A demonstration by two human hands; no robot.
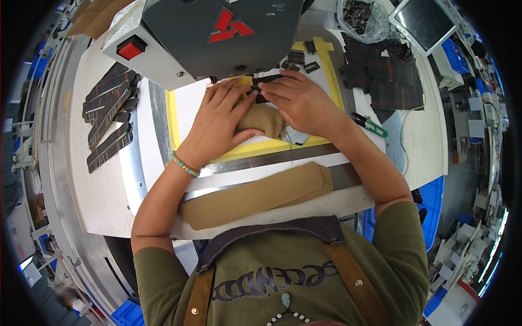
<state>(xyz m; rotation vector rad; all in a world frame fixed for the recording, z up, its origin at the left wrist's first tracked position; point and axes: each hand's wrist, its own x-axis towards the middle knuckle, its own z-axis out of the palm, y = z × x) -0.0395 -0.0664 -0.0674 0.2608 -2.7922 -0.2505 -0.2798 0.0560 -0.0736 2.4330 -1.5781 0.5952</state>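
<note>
A tan fabric piece point(256, 120) lies under the grey sewing machine head point(228, 43), with a small dark fabric strip point(267, 87) at its far edge. My left hand point(220, 117) rests on the tan piece from the left, fingers stretched forward and thumb apart along its near side. From the right, my right hand point(304, 103) has its fingers drawn together at the dark strip, where its fingertips appear to pinch it. Both hands' fingertips almost meet there. Part of the strip is hidden under the fingers.
Yellow tape point(329, 70) borders the work area. Dark plaid strips point(109, 108) lie left; plaid panels point(389, 76) lie right. Green-handled thread snips point(372, 126) sit by my right forearm. Tan fabric strips point(255, 195) lie along the near edge. A bag of scraps point(361, 19) stands far right.
</note>
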